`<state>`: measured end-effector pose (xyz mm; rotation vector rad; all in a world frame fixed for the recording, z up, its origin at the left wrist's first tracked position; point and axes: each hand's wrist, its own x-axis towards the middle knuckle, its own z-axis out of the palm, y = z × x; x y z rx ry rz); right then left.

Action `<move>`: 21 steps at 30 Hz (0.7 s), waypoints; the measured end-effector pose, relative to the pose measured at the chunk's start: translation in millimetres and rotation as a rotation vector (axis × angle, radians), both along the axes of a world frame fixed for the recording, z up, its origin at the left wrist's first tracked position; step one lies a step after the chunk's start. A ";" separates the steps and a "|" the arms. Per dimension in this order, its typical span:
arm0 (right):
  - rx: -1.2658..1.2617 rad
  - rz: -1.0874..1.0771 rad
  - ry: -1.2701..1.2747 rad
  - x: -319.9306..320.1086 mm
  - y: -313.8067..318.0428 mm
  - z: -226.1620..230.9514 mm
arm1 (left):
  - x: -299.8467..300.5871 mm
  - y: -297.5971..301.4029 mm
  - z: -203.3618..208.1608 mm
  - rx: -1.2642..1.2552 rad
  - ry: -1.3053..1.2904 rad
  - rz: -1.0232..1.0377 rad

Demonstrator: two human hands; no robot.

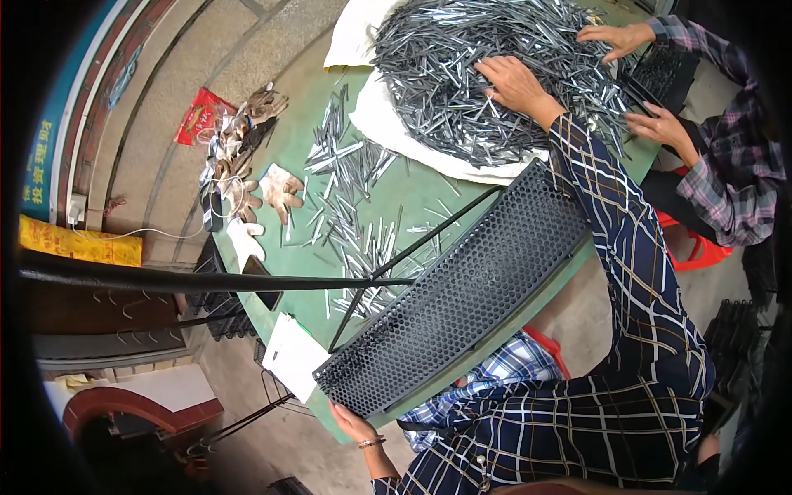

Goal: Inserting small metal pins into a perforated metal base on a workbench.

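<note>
- Right hand [516, 85], fingers loosely spread, rests on pile of grey sticks [437, 103].
- Left hand [355, 422] touches lower end of black tray [462, 285], so is nearer; its grip I cannot tell.
- Black tray lies along near edge of desk [307, 308], long axis slanting toward pile.

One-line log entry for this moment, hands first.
left hand: at left end of black perforated tray | right hand: on strip pile | co-worker's hands: at pile's edge

Bright centre, dark distorted edges
</note>
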<state>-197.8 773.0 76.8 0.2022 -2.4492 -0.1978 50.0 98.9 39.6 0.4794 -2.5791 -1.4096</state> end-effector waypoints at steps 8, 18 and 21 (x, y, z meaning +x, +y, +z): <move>-0.061 -0.026 -0.047 -8.8 -7.7 -1.3 | 2.5 2.5 3.1 -0.062 -0.008 0.055; 0.086 -0.022 -0.111 -15.0 -4.3 5.4 | 3.9 -1.8 -1.0 -0.183 -0.027 0.060; 0.111 -0.076 -0.143 -20.7 -3.0 4.6 | 2.9 0.8 2.5 -0.077 -0.030 0.037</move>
